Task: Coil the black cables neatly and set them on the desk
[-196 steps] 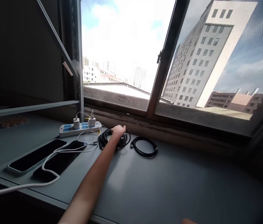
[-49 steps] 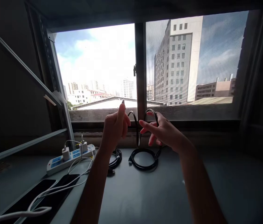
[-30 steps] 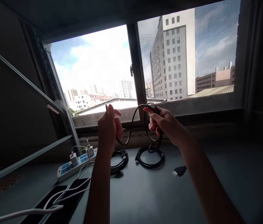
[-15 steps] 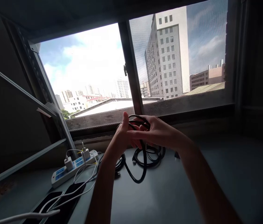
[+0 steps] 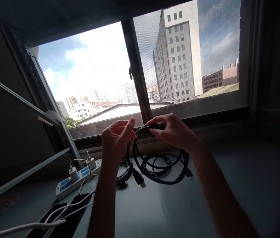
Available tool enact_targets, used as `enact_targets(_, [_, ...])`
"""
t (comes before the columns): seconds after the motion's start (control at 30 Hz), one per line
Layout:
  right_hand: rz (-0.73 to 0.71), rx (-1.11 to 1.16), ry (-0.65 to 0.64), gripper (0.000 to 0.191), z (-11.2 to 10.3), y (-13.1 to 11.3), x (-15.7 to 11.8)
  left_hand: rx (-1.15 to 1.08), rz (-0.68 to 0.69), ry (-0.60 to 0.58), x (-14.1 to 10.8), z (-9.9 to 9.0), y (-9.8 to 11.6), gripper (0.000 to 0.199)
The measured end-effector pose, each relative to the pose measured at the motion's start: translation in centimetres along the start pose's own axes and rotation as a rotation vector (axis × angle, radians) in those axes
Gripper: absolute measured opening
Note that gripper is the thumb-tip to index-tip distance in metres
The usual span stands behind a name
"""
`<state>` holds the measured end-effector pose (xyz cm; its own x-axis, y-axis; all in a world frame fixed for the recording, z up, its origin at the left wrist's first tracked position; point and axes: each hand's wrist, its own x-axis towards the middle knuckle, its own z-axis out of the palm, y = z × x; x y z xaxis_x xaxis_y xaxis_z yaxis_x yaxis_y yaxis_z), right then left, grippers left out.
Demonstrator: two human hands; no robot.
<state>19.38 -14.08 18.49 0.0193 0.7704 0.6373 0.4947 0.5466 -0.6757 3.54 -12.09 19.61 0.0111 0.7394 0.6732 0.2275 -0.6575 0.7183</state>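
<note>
With my right hand (image 5: 176,130) I grip the black cable (image 5: 164,182), thumb and fingers closed about its bunched strands; its loop hangs in front of another coil (image 5: 152,172) on the desk (image 5: 145,215). My left hand (image 5: 116,137) curls half open at the loop's upper left; whether it pinches, I cannot tell.
</note>
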Motion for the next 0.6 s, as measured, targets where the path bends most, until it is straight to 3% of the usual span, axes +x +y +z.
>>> enact_targets(0.07, [-0.021,-0.016,0.059,0.020,-0.2,-0.2,-0.1,0.134,0.095,0.083,0.1,-0.4,-0.3,0.041])
enact_targets(0.13, [-0.075,-0.036,0.121,0.022,-0.3,-0.5,-0.1,0.239,0.215,0.069,0.2,-0.8,-0.8,0.055])
enact_targets(0.2, [-0.147,-0.031,0.168,0.025,-0.3,-0.8,-0.1,0.254,0.303,-0.119,0.5,-0.9,-1.3,0.058])
enact_targets(0.27, [-0.199,0.018,0.180,0.026,-0.2,-1.1,-0.2,0.169,0.299,-0.348,0.7,-0.6,-1.9,0.042])
enact_targets(0.33, [-0.232,0.074,0.181,0.025,0.0,-1.4,-0.4,0.073,0.240,-0.422,1.0,-0.1,-2.4,0.020])
enact_targets(0.47, [-0.283,0.120,0.209,0.019,0.6,-1.4,-0.4,-0.094,0.090,-0.287,1.1,1.1,-2.9,0.048])
enact_targets(0.6, [-0.246,0.268,0.046,0.020,0.5,-0.5,0.1,-0.151,-0.007,-0.015,0.8,1.1,-2.6,0.047])
